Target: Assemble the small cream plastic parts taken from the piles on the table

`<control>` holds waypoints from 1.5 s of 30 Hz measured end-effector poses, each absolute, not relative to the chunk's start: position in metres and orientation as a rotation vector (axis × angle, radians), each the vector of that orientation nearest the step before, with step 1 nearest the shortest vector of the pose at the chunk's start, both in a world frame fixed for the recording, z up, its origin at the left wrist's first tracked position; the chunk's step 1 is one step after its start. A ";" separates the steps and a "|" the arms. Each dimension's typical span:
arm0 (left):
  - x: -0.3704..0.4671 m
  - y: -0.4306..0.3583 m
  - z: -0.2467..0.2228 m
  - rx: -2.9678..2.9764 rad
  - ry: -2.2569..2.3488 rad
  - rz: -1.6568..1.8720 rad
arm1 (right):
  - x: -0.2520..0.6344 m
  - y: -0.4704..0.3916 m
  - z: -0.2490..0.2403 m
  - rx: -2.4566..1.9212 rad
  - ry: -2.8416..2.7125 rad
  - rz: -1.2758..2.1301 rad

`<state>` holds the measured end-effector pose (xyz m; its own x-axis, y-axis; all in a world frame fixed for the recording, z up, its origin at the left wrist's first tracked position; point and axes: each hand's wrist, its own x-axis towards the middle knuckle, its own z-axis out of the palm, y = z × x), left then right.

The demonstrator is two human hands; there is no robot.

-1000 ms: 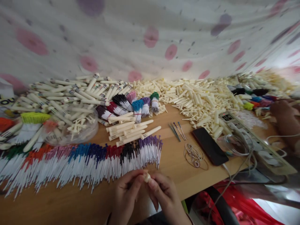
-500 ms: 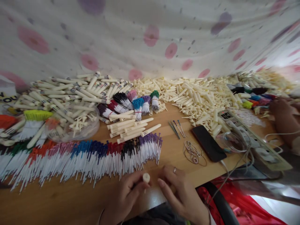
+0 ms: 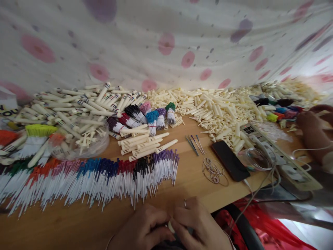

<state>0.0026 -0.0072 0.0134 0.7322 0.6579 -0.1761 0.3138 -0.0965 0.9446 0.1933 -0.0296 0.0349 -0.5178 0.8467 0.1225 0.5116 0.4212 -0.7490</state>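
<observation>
At the table's front edge, my left hand (image 3: 147, 225) and my right hand (image 3: 199, 222) are together, fingers closed around a small cream plastic pen part (image 3: 171, 227). Only its pale rounded end shows between the fingertips; my fingers hide the rest. Ahead of my hands lies a long row of pen refills (image 3: 109, 177), white tubes with coloured ends sorted by colour. Behind the row rest several cream pen barrels (image 3: 144, 147) with slots. Rubber-banded refill bundles (image 3: 152, 121) stand beyond them.
A big heap of cream plastic parts (image 3: 221, 107) and a pile of pens (image 3: 67, 100) line the curtain. Tweezers (image 3: 191, 146), rubber bands (image 3: 214, 172), a phone (image 3: 230, 160) and a power strip (image 3: 283, 158) lie rightward. A co-worker's arm (image 3: 313, 132) reaches in at far right.
My right hand has moved left and closed onto the cream part in my left hand. Both hands have come lower, nearer my body, and the part is now mostly covered.
</observation>
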 end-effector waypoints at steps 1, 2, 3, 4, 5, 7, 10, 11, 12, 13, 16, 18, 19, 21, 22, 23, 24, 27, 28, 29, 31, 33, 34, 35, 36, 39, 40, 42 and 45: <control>0.003 -0.008 0.013 1.720 0.788 0.357 | 0.193 -0.031 0.035 -1.161 -2.183 0.899; 0.003 -0.008 0.013 1.748 0.787 0.363 | 0.193 -0.032 0.035 -1.166 -2.183 0.892; 0.003 -0.009 0.013 1.777 0.779 0.364 | 0.193 -0.033 0.035 -1.167 -2.190 0.884; 0.003 -0.010 0.013 1.806 0.777 0.362 | 0.193 -0.033 0.035 -1.170 -2.201 0.874; 0.002 -0.011 0.013 1.835 0.781 0.362 | 0.193 -0.034 0.034 -1.177 -2.214 0.863; 0.001 -0.012 0.013 1.891 0.810 0.378 | 0.192 -0.035 0.033 -1.209 -2.234 0.847; 0.000 -0.013 0.013 1.976 0.866 0.417 | 0.191 -0.036 0.029 -1.258 -2.251 0.833; 0.000 -0.013 0.012 2.010 0.883 0.426 | 0.191 -0.036 0.028 -1.271 -2.254 0.818; 0.000 -0.013 0.012 2.045 0.899 0.435 | 0.191 -0.037 0.026 -1.285 -2.254 0.795; 0.001 -0.013 0.011 2.080 0.908 0.445 | 0.191 -0.037 0.025 -1.295 -2.253 0.765; 0.005 -0.013 0.012 2.125 0.898 0.495 | 0.194 -0.037 0.025 -1.330 -2.244 0.683; 0.010 -0.014 0.015 2.107 0.900 0.521 | 0.197 -0.037 0.028 -1.345 -2.241 0.674; 0.012 -0.014 0.018 2.100 0.912 0.529 | 0.199 -0.036 0.031 -1.341 -2.237 0.679; 0.017 -0.014 0.022 2.109 0.934 0.536 | 0.203 -0.035 0.035 -1.311 -2.234 0.690; 0.019 -0.015 0.023 2.117 0.937 0.536 | 0.205 -0.035 0.037 -1.296 -2.239 0.685; 0.020 -0.015 0.023 2.120 0.937 0.534 | 0.206 -0.035 0.038 -1.288 -2.246 0.676; 0.021 -0.015 0.023 2.122 0.936 0.530 | 0.207 -0.035 0.038 -1.293 -2.252 0.666; 0.023 -0.012 0.018 2.166 0.934 0.514 | 0.208 -0.035 0.035 -1.375 -2.248 0.627; 0.023 -0.011 0.015 2.202 0.931 0.517 | 0.209 -0.035 0.033 -1.399 -2.243 0.622; 0.023 -0.009 0.013 2.240 0.923 0.524 | 0.209 -0.035 0.033 -1.415 -2.239 0.618; 0.024 -0.005 0.010 2.302 0.884 0.554 | 0.209 -0.032 0.033 -1.421 -2.234 0.607; 0.026 0.002 0.010 2.335 0.834 0.585 | 0.210 -0.027 0.037 -1.422 -2.214 0.582; 0.027 0.005 0.012 2.337 0.817 0.595 | 0.210 -0.024 0.039 -1.429 -2.196 0.564; 0.028 0.009 0.014 2.340 0.811 0.603 | 0.210 -0.021 0.042 -1.432 -2.178 0.551; 0.030 0.013 0.018 2.347 0.815 0.611 | 0.211 -0.017 0.045 -1.437 -2.162 0.543; 0.034 0.026 0.031 2.403 0.830 0.667 | 0.212 -0.007 0.051 -1.438 -2.132 0.548; 0.034 0.030 0.036 2.429 0.828 0.676 | 0.212 -0.003 0.052 -1.438 -2.123 0.556; 0.035 0.037 0.043 2.472 0.822 0.656 | 0.211 0.004 0.054 -1.440 -2.094 0.581; 0.036 0.045 0.047 2.506 0.847 0.554 | 0.209 0.014 0.056 -1.437 -2.038 0.643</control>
